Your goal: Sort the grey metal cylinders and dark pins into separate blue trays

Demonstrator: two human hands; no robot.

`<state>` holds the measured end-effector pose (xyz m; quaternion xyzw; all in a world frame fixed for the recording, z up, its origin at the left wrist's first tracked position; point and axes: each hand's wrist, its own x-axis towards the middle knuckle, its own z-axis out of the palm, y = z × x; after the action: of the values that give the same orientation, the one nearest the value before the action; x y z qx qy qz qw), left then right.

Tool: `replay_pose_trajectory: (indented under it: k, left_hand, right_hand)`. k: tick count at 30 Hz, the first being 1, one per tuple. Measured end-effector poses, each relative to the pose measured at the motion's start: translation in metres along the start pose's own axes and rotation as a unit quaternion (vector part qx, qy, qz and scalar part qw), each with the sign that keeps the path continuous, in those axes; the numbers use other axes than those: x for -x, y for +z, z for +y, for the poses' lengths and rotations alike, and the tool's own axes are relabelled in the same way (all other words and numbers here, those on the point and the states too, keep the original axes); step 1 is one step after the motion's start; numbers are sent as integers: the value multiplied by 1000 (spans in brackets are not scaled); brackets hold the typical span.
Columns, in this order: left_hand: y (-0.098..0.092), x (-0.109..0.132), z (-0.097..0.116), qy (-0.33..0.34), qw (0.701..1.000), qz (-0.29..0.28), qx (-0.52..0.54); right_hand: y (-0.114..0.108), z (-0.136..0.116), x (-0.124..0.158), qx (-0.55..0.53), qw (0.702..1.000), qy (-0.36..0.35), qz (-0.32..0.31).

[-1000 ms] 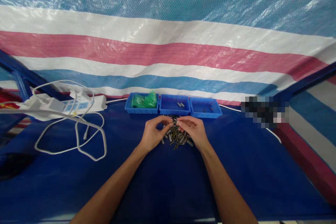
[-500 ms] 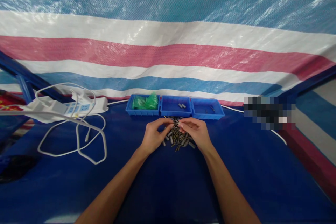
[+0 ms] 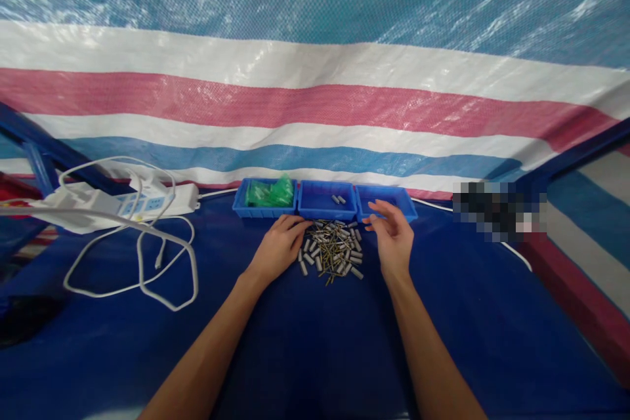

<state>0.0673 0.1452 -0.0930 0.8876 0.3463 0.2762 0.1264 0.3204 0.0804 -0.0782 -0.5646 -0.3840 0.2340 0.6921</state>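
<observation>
A loose pile of small grey metal cylinders and thin brass-coloured screw-like pieces (image 3: 335, 249) lies on the blue table. At the pile's left edge is my left hand (image 3: 278, 246), thumb and fingers drawn together; whatever they may pinch is too hidden to name. My right hand (image 3: 396, 239) is raised at the front of the right blue bin (image 3: 409, 207), its fingers apart and nothing visible in them. That hand covers part of the bin's inside. Two grey cylinders (image 3: 338, 199) lie in the middle blue bin (image 3: 315, 211).
The left blue bin (image 3: 260, 212) holds a crumpled green plastic bag (image 3: 275, 192). At the left, a white power strip (image 3: 184, 199) sits among looped white cables (image 3: 142, 285). A striped plastic sheet (image 3: 315, 105) hangs behind the bins. A pixelated dark object (image 3: 487, 207) is at the right.
My hands have parted from above the pile: the left moved slightly left, the right went right and up to the right bin, its fingers opening. More of the pile shows.
</observation>
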Motion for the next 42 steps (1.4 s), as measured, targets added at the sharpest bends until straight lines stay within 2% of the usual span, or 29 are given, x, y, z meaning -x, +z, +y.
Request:
replay_pose_trajectory:
  k: [4, 15, 18, 22, 25, 28, 34, 42]
  left_hand:
    - [0, -1, 4, -2, 999, -11, -46]
    - [-9, 1, -3, -53, 997, -4, -52]
    - [-10, 1, -3, -66, 997, 12, -31]
    - [-10, -1, 1, -89, 991, 73, 68]
    - [-11, -4, 10, -93, 977, 124, 145]
    - [-11, -5, 18, -89, 971, 145, 167]
    - [-6, -3, 27, -54, 972, 137, 181]
    - [-2, -3, 39, -35, 974, 101, 201]
  right_hand:
    - [4, -2, 3, -2, 1000, 10, -17]
    - [7, -4, 6, 7, 999, 21, -39]
    - [8, -5, 7, 13, 998, 34, -46]
    - [10, -6, 8, 12, 998, 37, -58]
    - [12, -8, 11, 8, 994, 47, -96]
    - [15, -9, 16, 6, 987, 56, -151]
    - [23, -11, 27, 45, 967, 32, -250]
    - [28, -9, 31, -2, 957, 83, -277]
